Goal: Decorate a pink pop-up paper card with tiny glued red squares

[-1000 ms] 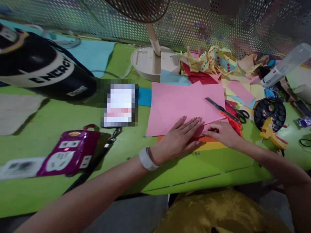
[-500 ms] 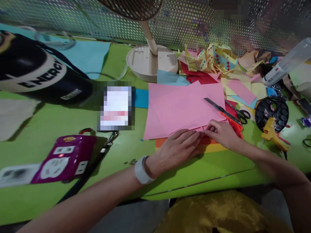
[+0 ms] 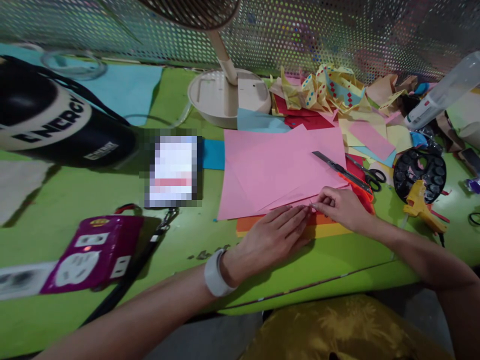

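Observation:
My left hand (image 3: 275,232), with a white band on its wrist, lies flat with its fingers stretched out over the lower edge of the paper stack. Close beside its fingertips, my right hand (image 3: 335,205) is closed in a pinch on what looks like a small piece of pink paper (image 3: 313,205), mostly hidden by the fingers. Orange paper (image 3: 255,223) and a yellow edge show beneath both hands. Large pink sheets (image 3: 277,165) lie just beyond them. An orange utility knife (image 3: 345,175) with its blade out rests on the pink sheets, beside black-handled scissors (image 3: 369,175).
A yellow glue gun (image 3: 420,202) and a black round palette (image 3: 407,170) lie at right. Paper scraps (image 3: 330,92) pile up behind. Left are a fan base (image 3: 210,97), a blurred phone (image 3: 172,167), a purple power socket box (image 3: 92,250) and a dark bottle (image 3: 75,120).
The view has shifted slightly, so the left-side things sit a little lower and further left. Both hands keep nearly the same place and pose at the paper's edge.

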Demonstrator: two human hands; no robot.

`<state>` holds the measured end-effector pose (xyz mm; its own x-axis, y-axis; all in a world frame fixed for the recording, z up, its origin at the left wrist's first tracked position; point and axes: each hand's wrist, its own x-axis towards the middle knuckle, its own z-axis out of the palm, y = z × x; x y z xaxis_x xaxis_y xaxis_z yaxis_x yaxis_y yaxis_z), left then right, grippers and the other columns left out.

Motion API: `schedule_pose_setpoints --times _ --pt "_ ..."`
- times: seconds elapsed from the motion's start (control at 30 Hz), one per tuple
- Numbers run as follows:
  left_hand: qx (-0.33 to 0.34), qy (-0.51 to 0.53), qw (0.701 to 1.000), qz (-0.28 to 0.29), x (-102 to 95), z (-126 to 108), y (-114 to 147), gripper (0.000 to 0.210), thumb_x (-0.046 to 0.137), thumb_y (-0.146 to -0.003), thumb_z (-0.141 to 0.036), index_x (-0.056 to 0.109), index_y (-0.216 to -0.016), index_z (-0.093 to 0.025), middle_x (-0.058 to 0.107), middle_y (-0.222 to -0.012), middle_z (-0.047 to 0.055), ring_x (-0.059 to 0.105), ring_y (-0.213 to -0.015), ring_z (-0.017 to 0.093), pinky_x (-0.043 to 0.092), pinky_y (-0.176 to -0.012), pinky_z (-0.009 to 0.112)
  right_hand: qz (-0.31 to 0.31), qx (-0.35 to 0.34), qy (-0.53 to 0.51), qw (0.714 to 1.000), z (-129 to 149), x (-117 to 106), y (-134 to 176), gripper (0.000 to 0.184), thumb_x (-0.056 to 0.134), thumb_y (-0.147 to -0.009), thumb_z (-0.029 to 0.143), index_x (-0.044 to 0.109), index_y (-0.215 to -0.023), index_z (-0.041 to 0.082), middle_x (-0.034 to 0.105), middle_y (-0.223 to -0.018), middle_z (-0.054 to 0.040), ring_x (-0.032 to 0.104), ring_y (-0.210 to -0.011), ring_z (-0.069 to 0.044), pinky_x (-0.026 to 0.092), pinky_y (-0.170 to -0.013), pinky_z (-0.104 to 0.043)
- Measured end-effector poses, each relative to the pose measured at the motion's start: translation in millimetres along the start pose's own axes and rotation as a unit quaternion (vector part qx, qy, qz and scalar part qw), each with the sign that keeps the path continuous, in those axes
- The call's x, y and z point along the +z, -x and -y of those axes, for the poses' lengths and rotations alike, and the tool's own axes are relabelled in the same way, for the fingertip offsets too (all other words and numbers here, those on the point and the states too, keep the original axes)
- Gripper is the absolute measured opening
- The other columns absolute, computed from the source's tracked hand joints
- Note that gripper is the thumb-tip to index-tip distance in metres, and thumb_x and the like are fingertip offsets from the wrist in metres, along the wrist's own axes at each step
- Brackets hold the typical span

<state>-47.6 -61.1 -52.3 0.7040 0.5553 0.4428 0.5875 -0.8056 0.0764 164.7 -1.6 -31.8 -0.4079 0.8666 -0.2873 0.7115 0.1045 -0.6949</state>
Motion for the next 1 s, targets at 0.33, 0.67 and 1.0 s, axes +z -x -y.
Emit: schedule_pose_setpoints --times 0.33,0.67,1.0 --pt "-0.069 -0.034 0.997 0.027 2.9 1.5 -0.8 0.041 0.054 -0.095 -0.043 0.065 -0.123 -0.014 0.068 -0.123 0.013 0.065 -0.109 0.028 0.048 -0.101 0.042 -0.025 -0.02 -0.05 0.998 -6.7 1.8 0.4 0.02 0.061 -0.087 0.037 0.06 -0.078 0.02 0.066 -0.066 0.001 0.059 -0.059 -0.012 0.038 -0.054 -0.022" --pt "-0.05 -0.009 0.998 0.04 6.9 6.7 3.5 0.048 0.052 -0.097 -0.041 0.057 -0.134 -0.011 0.065 -0.13 0.016 0.061 -0.119 0.029 0.048 -0.101 0.042 -0.013 -0.041 0.12 0.992 -1.2 -12.6 5.4 0.008 0.063 -0.087 0.03 0.064 -0.088 0.022 0.069 -0.081 -0.0002 0.059 -0.073 -0.015 0.038 -0.064 -0.025" --pt "-0.03 -0.029 0.997 0.059 9.3 7.3 3.2 0.055 0.043 -0.1 -0.046 0.056 -0.133 -0.005 0.06 -0.136 0.02 0.059 -0.124 0.031 0.049 -0.1 0.045 -0.001 -0.012 0.099 0.995 2.2 -14.8 3.9 0.006 0.063 -0.085 0.028 0.063 -0.087 0.022 0.066 -0.073 0.0025 0.057 -0.066 -0.012 0.034 -0.059 -0.024"
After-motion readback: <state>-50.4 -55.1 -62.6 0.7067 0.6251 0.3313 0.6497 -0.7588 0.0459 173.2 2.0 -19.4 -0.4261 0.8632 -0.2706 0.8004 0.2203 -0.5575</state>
